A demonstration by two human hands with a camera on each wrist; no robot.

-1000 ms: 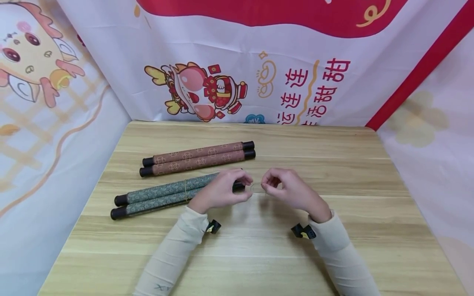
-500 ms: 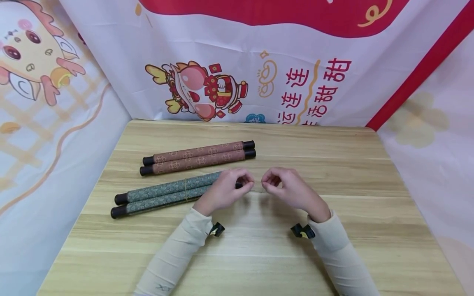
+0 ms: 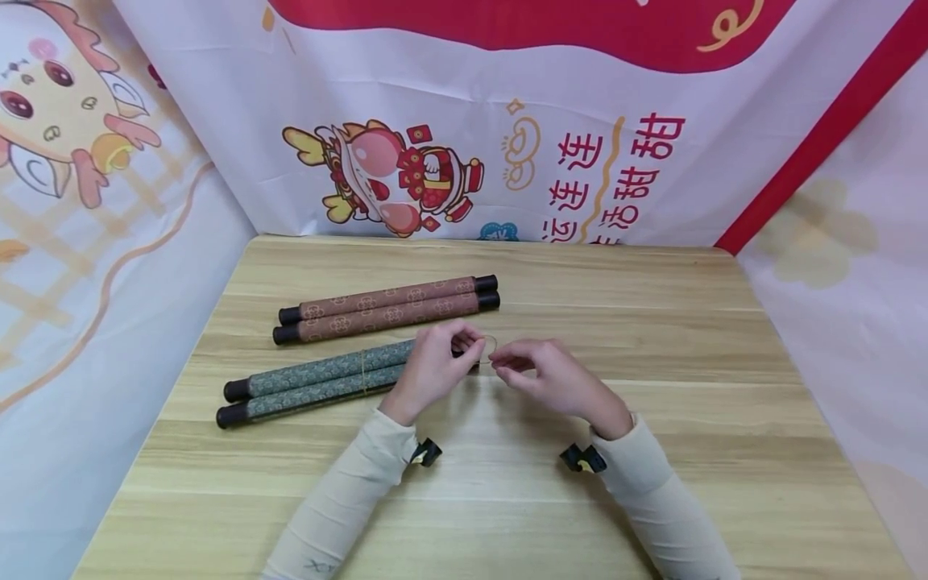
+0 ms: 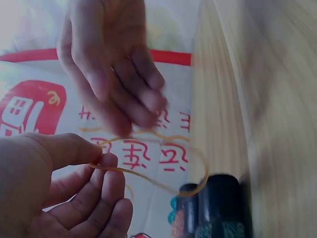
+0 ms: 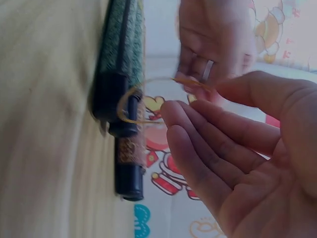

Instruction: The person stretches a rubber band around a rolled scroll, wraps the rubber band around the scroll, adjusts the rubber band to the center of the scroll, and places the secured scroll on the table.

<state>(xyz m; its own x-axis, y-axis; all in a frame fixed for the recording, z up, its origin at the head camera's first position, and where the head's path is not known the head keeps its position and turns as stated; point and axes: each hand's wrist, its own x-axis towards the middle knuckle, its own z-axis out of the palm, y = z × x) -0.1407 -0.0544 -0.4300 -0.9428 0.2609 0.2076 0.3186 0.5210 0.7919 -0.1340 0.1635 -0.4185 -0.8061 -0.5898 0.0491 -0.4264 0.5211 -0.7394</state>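
My left hand (image 3: 432, 369) pinches a thin yellow rubber band (image 4: 206, 171) between thumb and forefinger. The band hangs out as a loose loop toward the right hand. My right hand (image 3: 557, 377) is beside the loop with thumb and fingers apart; in the right wrist view its fingertips (image 5: 174, 110) are close to the band, and I cannot tell whether they touch it. Under the left hand lies a pair of green patterned scrolls (image 3: 312, 387) with dark end knobs, their right ends partly hidden. Another yellow band (image 3: 365, 373) circles their middle.
A pair of brown patterned scrolls (image 3: 384, 311) lies behind the green ones on the wooden table (image 3: 493, 515). Printed cloth (image 3: 435, 72) stands along the back and both sides. A small dark wrist camera (image 3: 583, 458) is on each sleeve.
The right hand has come left toward the left hand, and its thumb and fingers have parted. The band, drawn narrow between both hands half a second ago, is now a rounder loop from the left.
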